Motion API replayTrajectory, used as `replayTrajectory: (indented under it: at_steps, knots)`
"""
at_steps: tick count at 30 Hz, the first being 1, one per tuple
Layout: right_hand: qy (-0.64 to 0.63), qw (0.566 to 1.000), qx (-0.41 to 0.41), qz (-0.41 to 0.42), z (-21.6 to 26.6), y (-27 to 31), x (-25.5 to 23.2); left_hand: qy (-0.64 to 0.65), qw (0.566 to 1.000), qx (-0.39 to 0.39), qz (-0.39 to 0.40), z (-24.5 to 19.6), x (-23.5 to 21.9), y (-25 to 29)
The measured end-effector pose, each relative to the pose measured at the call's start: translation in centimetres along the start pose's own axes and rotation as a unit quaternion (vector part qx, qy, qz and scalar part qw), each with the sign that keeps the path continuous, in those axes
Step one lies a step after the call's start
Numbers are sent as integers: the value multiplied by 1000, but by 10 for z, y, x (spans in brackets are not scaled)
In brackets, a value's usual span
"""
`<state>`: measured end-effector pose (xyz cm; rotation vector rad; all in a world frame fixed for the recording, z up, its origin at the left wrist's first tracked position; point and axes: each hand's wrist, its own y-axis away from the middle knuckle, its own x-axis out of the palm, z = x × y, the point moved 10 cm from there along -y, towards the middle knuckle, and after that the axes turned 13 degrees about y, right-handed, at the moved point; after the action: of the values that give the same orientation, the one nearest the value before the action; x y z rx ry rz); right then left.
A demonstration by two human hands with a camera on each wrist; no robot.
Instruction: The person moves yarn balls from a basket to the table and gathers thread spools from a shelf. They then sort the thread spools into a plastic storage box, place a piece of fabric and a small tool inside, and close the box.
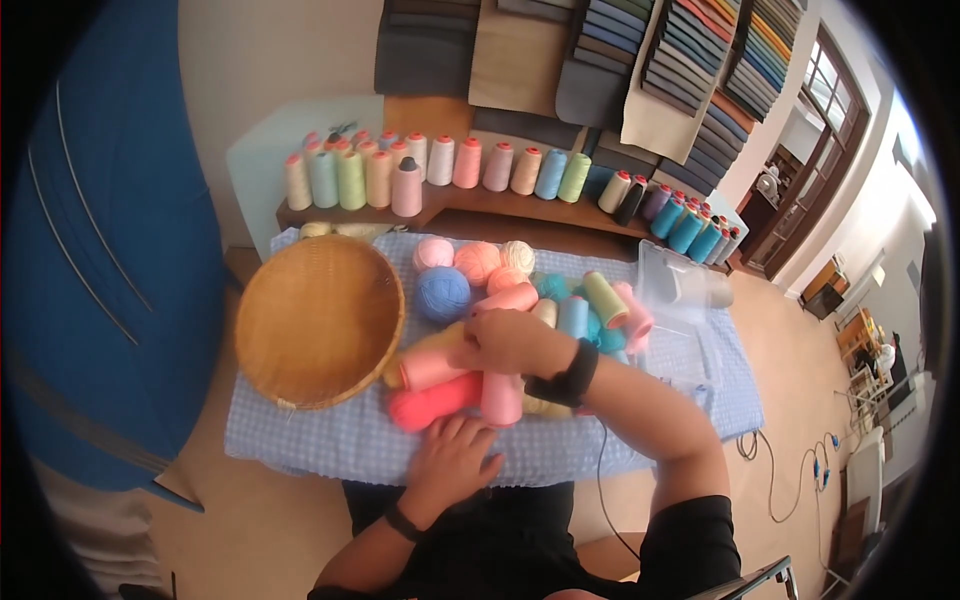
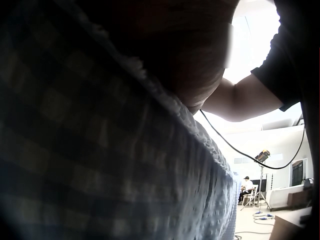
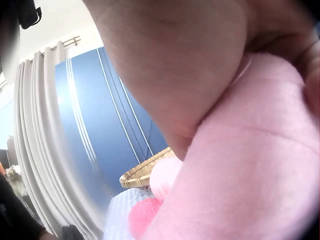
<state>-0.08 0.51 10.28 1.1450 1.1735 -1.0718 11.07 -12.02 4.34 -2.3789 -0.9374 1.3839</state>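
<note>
My right hand (image 1: 515, 340) reaches over the pile and grips a pink cone of thread, large in the right wrist view (image 3: 245, 150). Left of this hand lies another pink cone (image 1: 432, 365), blurred. A bright pink skein of yarn (image 1: 435, 402) lies in front of it. My left hand (image 1: 452, 462) rests palm down on the checked cloth (image 1: 330, 450), fingers spread loosely, fingertips right at the skein. Around the right hand are a blue yarn ball (image 1: 443, 293), peach yarn balls (image 1: 477, 262), a pale green cone (image 1: 605, 300) and a light blue cone (image 1: 572, 318).
A round wicker basket (image 1: 320, 320) stands at the table's left. Clear plastic boxes (image 1: 680, 340) sit at the right. Behind, a brown shelf (image 1: 440, 205) carries rows of thread cones, with fabric swatches (image 1: 605, 50) above. A cable (image 1: 603, 470) hangs by the right arm.
</note>
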Motion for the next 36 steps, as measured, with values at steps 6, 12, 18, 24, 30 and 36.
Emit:
replayTrajectory:
  at_steps: [6, 12, 18, 24, 30, 36]
  knots:
    - [-78, 994, -20, -72, -8, 19, -49, 15, 1000, -5, 1, 1, 0, 0]
    - [-175, 950, 101, -238, -87, 38, -151, 21, 1000, -2, -2, 1, 0, -3]
    - [-131, 938, 179, -267, -158, -9, -131, 7, 1000, -9, 24, 5, 8, -1]
    - [-149, 971, 91, -166, -186, -106, -49, -22, 999, -17, 20, 13, 12, 14]
    - [-159, 977, 114, -82, -186, -108, -23, -2, 1000, -5, 0, 10, 12, 12]
    - [-56, 991, 6, -123, -145, -90, -40, 14, 1000, -12, 17, 10, 6, 9]
